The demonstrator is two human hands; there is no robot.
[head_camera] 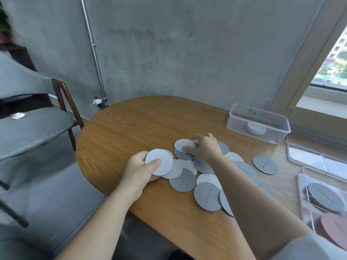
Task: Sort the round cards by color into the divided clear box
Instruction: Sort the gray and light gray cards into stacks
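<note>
Several round cards, pale grey and darker grey, lie spread over the wooden table (131,124). My left hand (139,169) holds a small stack of pale cards (159,164), thumb on top. My right hand (204,147) reaches over the pile and pinches a pale card (183,145) lying on a dark one (185,155). A dark card with writing (207,197) sits near my right forearm, another (265,165) lies apart to the right. The divided clear box (308,203) at the right edge holds a dark grey card (325,197) and a reddish-brown one (336,229).
A second clear box (258,122) at the back right contains a stack of white cards (256,128). A clear lid (317,152) lies beside it. A grey chair (33,128) stands left of the table. A concrete wall and a window are behind.
</note>
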